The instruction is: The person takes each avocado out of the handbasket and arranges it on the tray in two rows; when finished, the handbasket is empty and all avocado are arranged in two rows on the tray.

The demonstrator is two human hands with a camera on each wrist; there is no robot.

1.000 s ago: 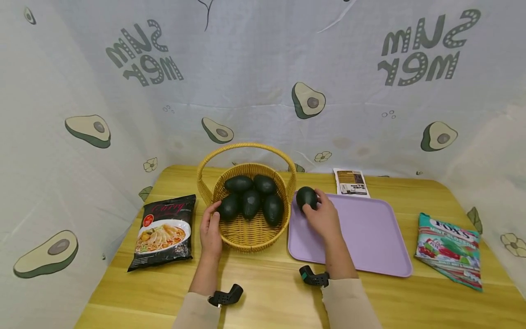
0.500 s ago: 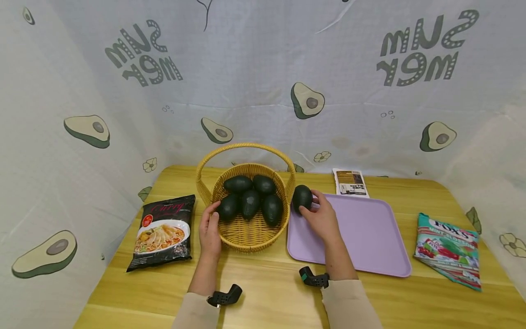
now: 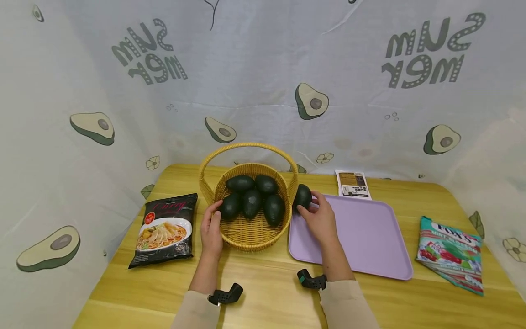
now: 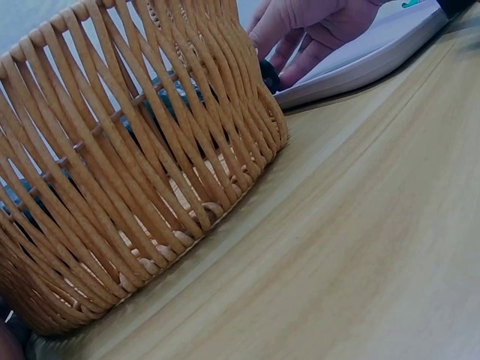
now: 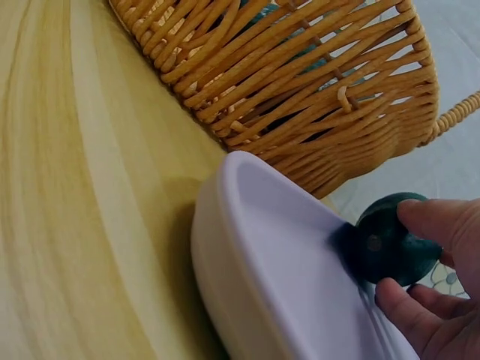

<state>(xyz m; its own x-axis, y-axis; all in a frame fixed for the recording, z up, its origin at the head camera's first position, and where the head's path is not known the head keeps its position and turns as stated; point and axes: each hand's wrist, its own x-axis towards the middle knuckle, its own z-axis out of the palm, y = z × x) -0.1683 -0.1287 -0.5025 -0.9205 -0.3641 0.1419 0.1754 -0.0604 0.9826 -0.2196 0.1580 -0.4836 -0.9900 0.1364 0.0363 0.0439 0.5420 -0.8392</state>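
My right hand (image 3: 322,221) pinches a dark green avocado (image 3: 302,197) between thumb and fingers at the back left corner of the lilac tray (image 3: 365,233). The right wrist view shows that avocado (image 5: 390,241) close over the tray surface, thumb on one side and fingers on the other. A yellow wicker basket (image 3: 250,237) with a tall arched handle stands left of the tray, with several avocados (image 3: 251,204) inside. Against the basket's left side rests my left hand (image 3: 211,233), fingertips at the rim beside the nearest avocado. The left wrist view mostly shows basket weave (image 4: 135,165).
A black curry noodle packet (image 3: 166,230) lies left of the basket. Behind the tray is a small white and brown packet (image 3: 353,184), and to its right a teal Fox's sweets bag (image 3: 451,256). A printed cloth (image 3: 255,91) hangs behind the wooden table (image 3: 271,292).
My right hand has shifted slightly left with the avocado, bringing it beside the basket's handle, which now overlaps its edge. My left hand stays at the basket. The head view has shifted slightly.
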